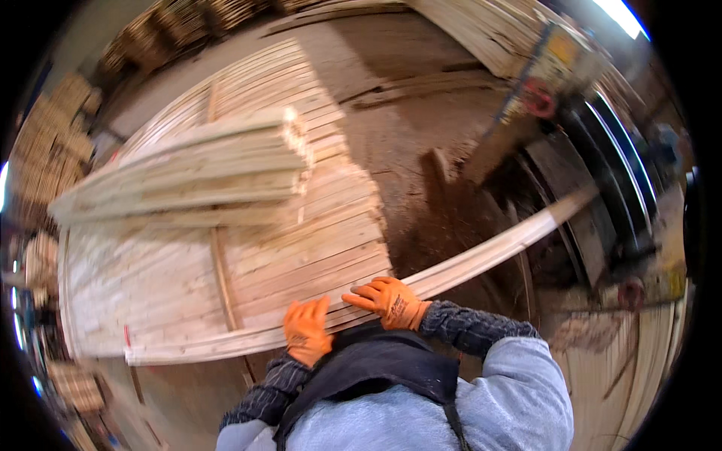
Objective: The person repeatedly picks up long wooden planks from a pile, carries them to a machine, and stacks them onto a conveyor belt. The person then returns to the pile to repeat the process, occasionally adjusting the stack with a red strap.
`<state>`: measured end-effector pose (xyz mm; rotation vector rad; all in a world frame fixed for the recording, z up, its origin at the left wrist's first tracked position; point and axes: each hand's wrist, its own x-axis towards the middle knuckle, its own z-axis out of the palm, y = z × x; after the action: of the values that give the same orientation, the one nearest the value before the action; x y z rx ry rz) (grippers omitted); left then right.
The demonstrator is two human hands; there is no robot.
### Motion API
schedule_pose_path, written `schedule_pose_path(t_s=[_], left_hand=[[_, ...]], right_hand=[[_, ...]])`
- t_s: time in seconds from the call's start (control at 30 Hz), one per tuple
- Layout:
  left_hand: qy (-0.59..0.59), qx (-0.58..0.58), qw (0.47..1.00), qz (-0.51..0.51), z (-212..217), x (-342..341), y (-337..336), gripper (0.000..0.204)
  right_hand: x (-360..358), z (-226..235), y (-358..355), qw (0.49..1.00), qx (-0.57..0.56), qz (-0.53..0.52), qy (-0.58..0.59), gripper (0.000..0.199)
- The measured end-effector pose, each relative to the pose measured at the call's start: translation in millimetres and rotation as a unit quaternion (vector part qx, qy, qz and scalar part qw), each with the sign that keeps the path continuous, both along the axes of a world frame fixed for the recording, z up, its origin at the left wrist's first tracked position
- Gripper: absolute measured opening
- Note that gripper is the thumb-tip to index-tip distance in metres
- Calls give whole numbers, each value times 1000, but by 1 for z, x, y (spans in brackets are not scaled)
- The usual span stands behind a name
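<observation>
Along the plank stack's (308,264) near edge, I'm draping left hand (307,333) and right hand (398,304) over the long board (481,260), ideally guiding it straight, grip unclear.

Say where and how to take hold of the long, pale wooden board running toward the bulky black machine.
Probably across its narrow width near mid-length, from the near side: the board is long and slender, and pale wooden planks flank its left half's far edge.

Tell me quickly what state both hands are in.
Left hand: fingers over the long board; closed grip cannot be told.
Right hand: fingers extended over the board; grip underneath cannot be told.
</observation>
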<state>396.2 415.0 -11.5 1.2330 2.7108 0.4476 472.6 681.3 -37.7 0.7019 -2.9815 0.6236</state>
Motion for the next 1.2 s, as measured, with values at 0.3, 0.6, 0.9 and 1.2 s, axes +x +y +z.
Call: schedule_pose_path(t_s=[0.3,0.6,0.9,1.2], left_hand=[[86,-33,995,30,12,-56,-189,91],[50,-69,994,71,-2,-73,-267,65],[-17,11,1000,13,2,-41,-150,65],[-103,56,993,-14,3,-48,-168,78]], right_hand=[[4,18,46,981,113,-82,-136,85],[8,71,117,918,199,-170,-299,71],[-205,-5,38,638,-627,-290,-342,78],[-342,-72,-37,506,-734,-387,-234,68]])
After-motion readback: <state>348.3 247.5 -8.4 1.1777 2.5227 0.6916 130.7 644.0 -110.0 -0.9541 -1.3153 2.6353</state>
